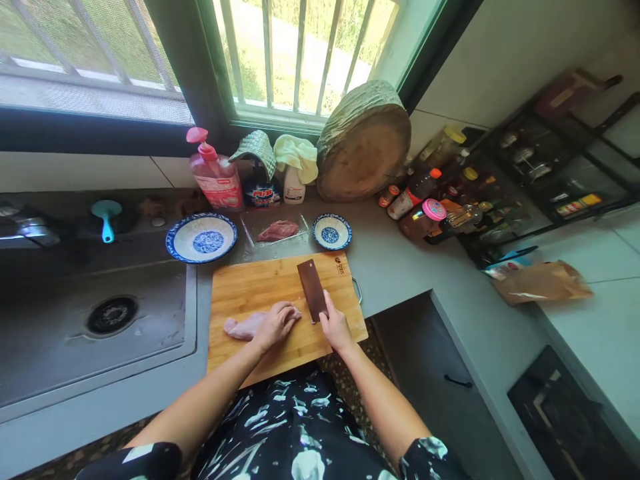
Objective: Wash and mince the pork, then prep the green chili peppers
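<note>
A long strip of pale pink raw meat, perhaps chicken breast, lies across a wooden cutting board. My left hand presses on its right part with curled fingers, covering some of it. Just to the right, my right hand grips a cleaver, whose dark broad blade points away from me over the board. The blade is apart from the meat, and a small bit lies by its near corner. Behind the board, a darker red piece of meat rests on clear plastic between a large blue-rimmed plate and a small blue-rimmed dish.
To the left is a sink with a drain and a turquoise-handled utensil behind it. A pink pump bottle and a thick round wooden block stand by the window. Several sauce bottles crowd the right corner.
</note>
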Tool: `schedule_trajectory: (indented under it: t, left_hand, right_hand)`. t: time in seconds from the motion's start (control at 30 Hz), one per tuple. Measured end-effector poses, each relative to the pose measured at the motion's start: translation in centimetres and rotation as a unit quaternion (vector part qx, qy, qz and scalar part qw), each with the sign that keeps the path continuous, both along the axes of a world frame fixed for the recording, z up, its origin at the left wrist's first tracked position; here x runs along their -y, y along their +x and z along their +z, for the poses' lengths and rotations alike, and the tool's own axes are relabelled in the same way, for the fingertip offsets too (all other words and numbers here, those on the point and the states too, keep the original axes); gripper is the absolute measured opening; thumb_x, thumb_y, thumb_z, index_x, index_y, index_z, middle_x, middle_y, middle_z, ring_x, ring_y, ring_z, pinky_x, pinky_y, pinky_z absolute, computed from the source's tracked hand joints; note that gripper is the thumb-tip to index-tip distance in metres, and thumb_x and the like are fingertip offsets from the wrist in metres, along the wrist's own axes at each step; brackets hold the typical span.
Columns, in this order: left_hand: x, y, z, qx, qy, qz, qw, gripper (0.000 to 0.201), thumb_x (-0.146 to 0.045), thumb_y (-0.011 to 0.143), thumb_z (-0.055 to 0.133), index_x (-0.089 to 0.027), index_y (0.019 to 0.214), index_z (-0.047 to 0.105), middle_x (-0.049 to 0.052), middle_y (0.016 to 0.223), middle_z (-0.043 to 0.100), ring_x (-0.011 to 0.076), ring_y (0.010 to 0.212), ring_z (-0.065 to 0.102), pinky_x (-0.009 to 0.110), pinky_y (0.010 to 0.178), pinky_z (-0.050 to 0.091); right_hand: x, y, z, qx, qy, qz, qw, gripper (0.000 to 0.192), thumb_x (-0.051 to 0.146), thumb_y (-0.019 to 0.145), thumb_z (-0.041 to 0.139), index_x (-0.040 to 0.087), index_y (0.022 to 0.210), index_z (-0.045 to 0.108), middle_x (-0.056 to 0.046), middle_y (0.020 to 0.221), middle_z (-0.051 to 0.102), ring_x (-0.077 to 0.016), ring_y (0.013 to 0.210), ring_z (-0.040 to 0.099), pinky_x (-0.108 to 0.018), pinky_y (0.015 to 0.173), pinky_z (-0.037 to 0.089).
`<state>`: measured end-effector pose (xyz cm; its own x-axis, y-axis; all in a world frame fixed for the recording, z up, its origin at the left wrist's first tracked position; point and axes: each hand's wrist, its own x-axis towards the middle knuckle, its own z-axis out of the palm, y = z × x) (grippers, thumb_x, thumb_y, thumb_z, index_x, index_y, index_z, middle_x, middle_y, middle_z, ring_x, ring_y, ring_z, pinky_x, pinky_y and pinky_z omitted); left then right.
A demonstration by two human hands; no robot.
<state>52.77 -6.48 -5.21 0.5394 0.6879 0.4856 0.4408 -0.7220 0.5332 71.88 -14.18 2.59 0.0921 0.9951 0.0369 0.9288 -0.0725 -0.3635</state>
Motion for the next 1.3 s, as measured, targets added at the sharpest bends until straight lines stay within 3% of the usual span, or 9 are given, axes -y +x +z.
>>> schedule_trajectory:
  t: [0.13,0.3,0.4,0.6,0.77,0.83,1.03,1.17,1.3]
  left_hand:
    - [0.1,0.0,-0.2,0.013,0.012,-0.004,1.0,0.012,-0.023,0.083,0.051,-0.016,0.091,0.056,0.01,0.098,0.058,0.0194,0.092,0.056,0.034,0.081,0.05]
    - [0.3,-0.2,-0.5,-0.007,0.014,-0.005,1.0,0.019,-0.021,0.082,0.052,-0.017,0.1,0.055,0.011,0.105,0.056,0.0222,0.098,0.054,0.038,0.084,0.049]
    - [0.3,-0.2,-0.7,-0.013,0.018,-0.001,1.0,0.026,-0.02,0.08,0.053,-0.017,0.105,0.053,0.012,0.106,0.055,0.0237,0.099,0.053,0.04,0.084,0.049]
    - [0.1,-0.1,-0.6,-0.012,0.02,-0.006,1.0,0.023,-0.02,0.08,0.054,-0.017,0.103,0.054,0.011,0.104,0.056,0.0225,0.098,0.053,0.039,0.085,0.049]
    - [0.3,-0.1,-0.3,-0.019,0.012,-0.004,1.0,0.022,-0.022,0.082,0.052,-0.017,0.103,0.054,0.011,0.105,0.055,0.0223,0.098,0.052,0.04,0.085,0.048]
    - [0.3,-0.1,-0.3,-0.023,0.009,-0.003,1.0,0.021,-0.022,0.082,0.051,-0.017,0.102,0.055,0.012,0.105,0.055,0.0227,0.098,0.052,0.04,0.085,0.048]
    - [0.2,-0.2,-0.3,-0.026,-0.004,-0.016,1.0,0.02,-0.022,0.083,0.05,-0.017,0.101,0.057,0.012,0.105,0.056,0.0236,0.1,0.053,0.041,0.085,0.049]
    - [0.3,-0.2,0.2,-0.045,-0.01,-0.024,0.999,0.022,-0.024,0.084,0.049,-0.018,0.103,0.057,0.012,0.108,0.057,0.0243,0.102,0.053,0.043,0.088,0.047]
    - [0.2,-0.3,0.3,-0.056,-0.019,-0.039,0.997,0.024,-0.026,0.087,0.044,-0.017,0.105,0.057,0.013,0.11,0.056,0.0227,0.102,0.054,0.041,0.089,0.047]
  right_hand:
    - [0.9,-0.6,0.0,0.028,0.009,-0.022,0.999,0.06,0.019,0.088,0.032,0.015,0.144,0.01,-0.01,0.095,0.066,-0.0174,0.074,0.063,-0.025,0.064,0.049]
    - [2.6,-1.7,-0.8,0.037,-0.033,0.05,0.997,0.064,0.017,0.085,0.038,0.021,0.144,0.011,-0.008,0.095,0.066,-0.018,0.074,0.063,-0.026,0.067,0.05]
    - [2.6,-1.2,-1.2,0.03,-0.042,0.039,0.998,0.061,0.016,0.085,0.038,0.021,0.142,0.019,-0.008,0.094,0.066,-0.0182,0.075,0.063,-0.027,0.068,0.051]
    - [2.4,1.4,-1.3,-0.061,0.067,-0.057,0.994,0.054,0.023,0.088,0.033,0.013,0.141,0.024,-0.011,0.107,0.064,-0.0176,0.086,0.063,-0.027,0.075,0.05]
    - [3.1,0.5,-0.7,-0.027,0.092,-0.05,0.994,0.05,0.023,0.09,0.031,0.012,0.139,0.029,-0.014,0.115,0.06,-0.0189,0.095,0.061,-0.028,0.08,0.049]
    - [3.1,-0.5,-0.5,0.003,0.076,-0.046,0.996,0.05,0.022,0.091,0.03,0.012,0.14,0.027,-0.014,0.11,0.061,-0.0187,0.092,0.061,-0.027,0.079,0.049]
    - [2.6,-2.2,-1.1,0.104,-0.069,0.013,0.992,0.054,0.02,0.09,0.034,0.019,0.142,0.02,-0.01,0.092,0.062,-0.0179,0.073,0.063,-0.027,0.066,0.05]
    - [2.4,-2.1,-0.7,0.128,-0.077,-0.009,0.989,0.058,0.018,0.089,0.033,0.02,0.143,0.013,-0.011,0.094,0.061,-0.0175,0.072,0.063,-0.027,0.064,0.05]
    - [2.1,-3.1,0.2,0.13,-0.058,0.05,0.989,0.058,0.018,0.088,0.034,0.02,0.143,0.016,-0.013,0.1,0.062,-0.0177,0.07,0.063,-0.027,0.063,0.051]
